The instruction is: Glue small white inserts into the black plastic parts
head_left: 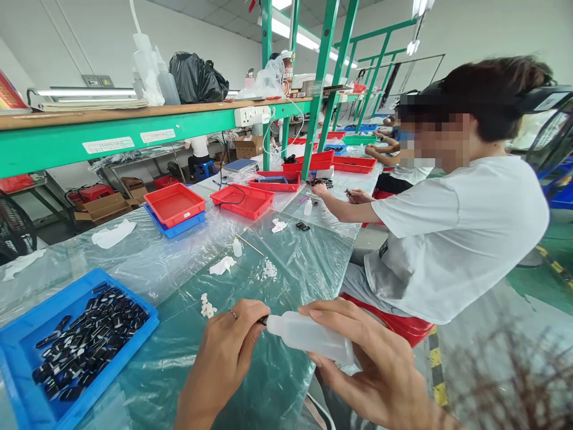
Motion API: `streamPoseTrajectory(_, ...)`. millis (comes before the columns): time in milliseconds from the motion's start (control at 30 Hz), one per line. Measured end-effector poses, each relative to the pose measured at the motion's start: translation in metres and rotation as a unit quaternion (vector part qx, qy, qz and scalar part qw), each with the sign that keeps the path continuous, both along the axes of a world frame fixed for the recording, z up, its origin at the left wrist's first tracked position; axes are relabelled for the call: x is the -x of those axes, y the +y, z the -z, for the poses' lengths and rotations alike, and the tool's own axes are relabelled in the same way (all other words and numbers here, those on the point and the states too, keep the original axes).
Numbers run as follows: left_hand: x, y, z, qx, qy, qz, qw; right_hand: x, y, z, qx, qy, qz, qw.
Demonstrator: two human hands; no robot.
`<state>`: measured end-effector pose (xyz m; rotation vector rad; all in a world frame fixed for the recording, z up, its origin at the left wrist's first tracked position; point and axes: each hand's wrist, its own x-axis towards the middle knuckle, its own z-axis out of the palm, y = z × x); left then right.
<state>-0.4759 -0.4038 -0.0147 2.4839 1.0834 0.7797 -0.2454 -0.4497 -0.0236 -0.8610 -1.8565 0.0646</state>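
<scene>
In the head view, my right hand is closed around a translucent white squeeze bottle, tilted nearly sideways with its nozzle toward the left. My left hand, with a ring on one finger, pinches a small black part between thumb and fingers. The bottle's tip meets or almost meets that part; I cannot tell which. Most of the part is hidden by my fingers. Beyond my hands lie a pile of small white pieces, some cream-coloured bits and a crumpled white tissue.
A blue tray of many black parts stands at the left. Further back are a small dropper bottle, a thin stick, stacked trays and another red tray. A co-worker sits close on the right. A green shelf frame crosses above.
</scene>
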Motion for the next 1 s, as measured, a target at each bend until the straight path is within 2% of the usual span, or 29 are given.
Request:
streamPoseTrajectory(333, -0.001, 0.001, 0.001, 0.006, -0.013, -0.004, 1.000, 0.005, 0.001, 0.002, 0.012, 0.047, -0.005, 0.999)
streamPoseTrajectory(433, -0.001, 0.002, 0.000, 0.016, -0.024, -0.009, 1.000, 0.006, 0.004, 0.001, 0.070, 0.142, -0.038, 0.987)
streamPoseTrajectory(500, -0.002, 0.002, 0.000, 0.025, -0.031, -0.016, 0.999, 0.004, 0.007, 0.007, 0.137, 0.236, -0.078, 0.959)
streamPoseTrajectory(567, -0.001, 0.002, 0.000, 0.043, -0.035, -0.033, 0.998, 0.000, 0.013, 0.022, 0.217, 0.304, -0.122, 0.920)
streamPoseTrajectory(633, -0.001, 0.000, 0.001, 0.068, -0.031, -0.050, 0.996, -0.004, 0.024, 0.046, 0.292, 0.316, -0.140, 0.892)
streamPoseTrajectory(700, -0.001, -0.002, 0.003, 0.085, -0.034, -0.065, 0.994, -0.004, 0.038, 0.075, 0.339, 0.281, -0.126, 0.889)
streamPoseTrajectory(833, -0.003, -0.005, 0.004, 0.112, -0.068, -0.096, 0.987, 0.009, 0.067, 0.131, 0.375, 0.222, -0.079, 0.897)
streamPoseTrajectory(900, -0.003, -0.006, 0.002, 0.148, -0.077, -0.099, 0.981, 0.017, 0.076, 0.150, 0.383, 0.211, -0.064, 0.897)
streamPoseTrajectory(1000, -0.001, -0.008, -0.002, 0.208, -0.081, -0.070, 0.972, 0.025, 0.080, 0.165, 0.392, 0.189, -0.059, 0.898)
